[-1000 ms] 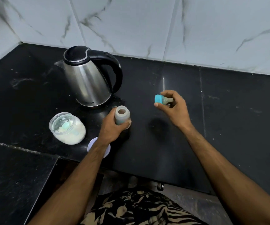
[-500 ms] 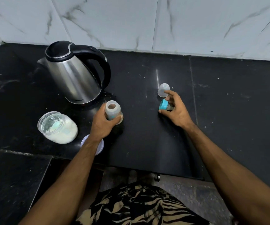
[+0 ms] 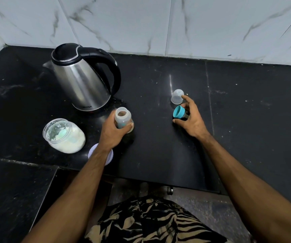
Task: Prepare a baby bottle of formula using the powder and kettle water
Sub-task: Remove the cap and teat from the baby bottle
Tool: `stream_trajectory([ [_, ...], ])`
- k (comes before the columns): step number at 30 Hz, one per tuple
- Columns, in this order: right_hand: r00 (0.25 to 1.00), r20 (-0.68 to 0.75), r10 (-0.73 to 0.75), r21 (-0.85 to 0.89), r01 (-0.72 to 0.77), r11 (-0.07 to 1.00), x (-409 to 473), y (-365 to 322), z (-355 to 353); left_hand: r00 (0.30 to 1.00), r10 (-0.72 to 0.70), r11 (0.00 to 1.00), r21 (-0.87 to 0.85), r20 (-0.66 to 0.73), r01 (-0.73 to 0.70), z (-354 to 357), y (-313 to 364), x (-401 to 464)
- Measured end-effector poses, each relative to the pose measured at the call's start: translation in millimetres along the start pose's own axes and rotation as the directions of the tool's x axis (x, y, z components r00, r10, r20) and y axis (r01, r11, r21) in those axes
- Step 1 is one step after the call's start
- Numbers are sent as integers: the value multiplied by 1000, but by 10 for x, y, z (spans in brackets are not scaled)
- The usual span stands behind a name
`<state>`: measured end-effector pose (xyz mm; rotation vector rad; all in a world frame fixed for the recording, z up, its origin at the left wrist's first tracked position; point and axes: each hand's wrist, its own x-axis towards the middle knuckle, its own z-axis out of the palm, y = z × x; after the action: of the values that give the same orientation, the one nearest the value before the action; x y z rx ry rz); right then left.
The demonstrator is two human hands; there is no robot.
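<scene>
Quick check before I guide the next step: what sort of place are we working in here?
Most likely a home kitchen corner: a black stone countertop meets white marble-look wall tiles, and an electric steel kettle stands on it beside an open jar of white powder.

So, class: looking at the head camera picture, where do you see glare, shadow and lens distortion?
In the head view, glare streaks the black counter behind the clear cap; the kettle shines with bright reflections; a soft shadow lies under the bottle in the left hand; the wide lens bends the wall tiles' lines.
</scene>
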<state>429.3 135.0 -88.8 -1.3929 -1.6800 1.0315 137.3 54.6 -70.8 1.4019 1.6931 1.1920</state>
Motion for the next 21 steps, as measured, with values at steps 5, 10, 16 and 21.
stream_trajectory([
  [5,1000,-16,7,-1,-7,1000,-50,-103,-3,1000,-4,1000,12,0,4,2,1,2],
  [10,948,-268,-170,-56,161,985,-178,-400,88,1000,-16,1000,-14,23,17,-23,14,4],
  [16,895,-233,-380,-114,363,925,-288,-799,440,993,-67,992,-100,101,77,-74,3,-47],
  [21,890,-159,-427,-113,414,903,-386,-958,728,990,-73,986,-143,117,90,-187,-41,-154],
])
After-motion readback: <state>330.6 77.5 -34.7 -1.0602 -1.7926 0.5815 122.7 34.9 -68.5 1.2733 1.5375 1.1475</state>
